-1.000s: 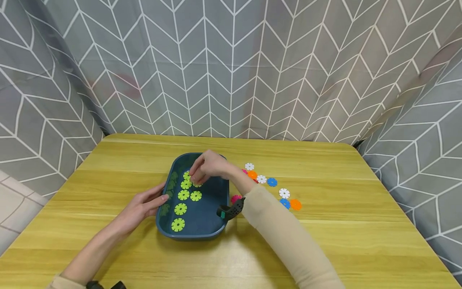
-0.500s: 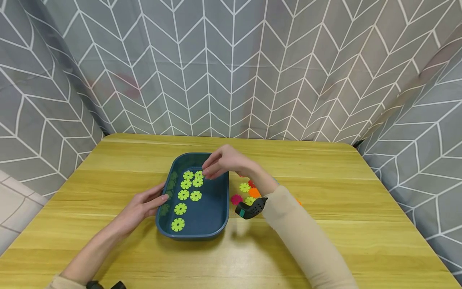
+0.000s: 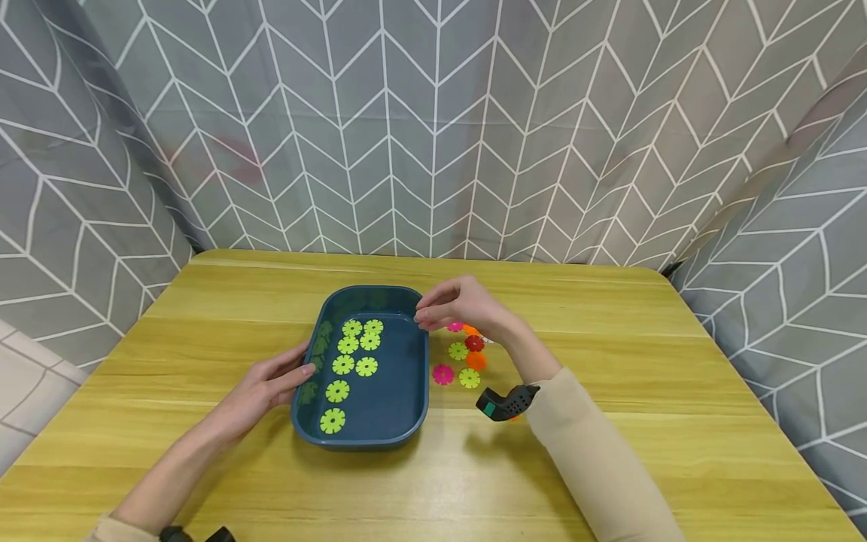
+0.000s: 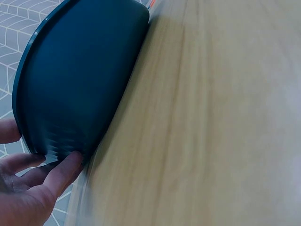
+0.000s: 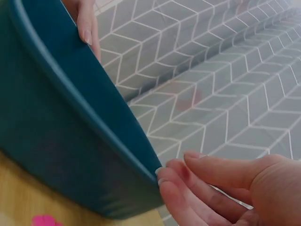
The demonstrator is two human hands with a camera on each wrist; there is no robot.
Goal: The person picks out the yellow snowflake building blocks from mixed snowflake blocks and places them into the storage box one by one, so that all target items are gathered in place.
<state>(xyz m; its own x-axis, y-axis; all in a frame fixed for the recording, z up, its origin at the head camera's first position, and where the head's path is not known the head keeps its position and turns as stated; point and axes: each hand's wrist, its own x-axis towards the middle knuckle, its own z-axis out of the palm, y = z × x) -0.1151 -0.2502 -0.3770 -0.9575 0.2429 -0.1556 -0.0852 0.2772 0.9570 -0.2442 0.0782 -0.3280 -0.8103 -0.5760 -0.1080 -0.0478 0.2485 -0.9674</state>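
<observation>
A dark blue plastic tray [image 3: 396, 403] stands on the table, with several yellow-green notched plastic discs [image 3: 343, 364] lying flat in its left half. My left hand [image 3: 276, 380] holds the tray's left side, thumb over the rim and fingers against the outer wall [image 4: 70, 84]. At the far right corner of the tray, my right hand [image 3: 467, 307] hovers by the rim, fingers loosely bent; nothing shows between them in the right wrist view. Beneath and beside that hand, more discs lie on the table: pink [image 3: 443, 374], yellow-green [image 3: 470, 378], red [image 3: 475, 343] and orange [image 3: 476, 361].
The wooden table [image 3: 203, 331] extends on both sides of the tray. A grey patterned curtain [image 3: 433, 135] hangs behind it. The right forearm [image 3: 576, 421] covers part of the table and some of the loose discs.
My right hand has left the yellow-green discs inside the tray and moved right, out to the tray's right rim. The left hand and the tray stay where they were.
</observation>
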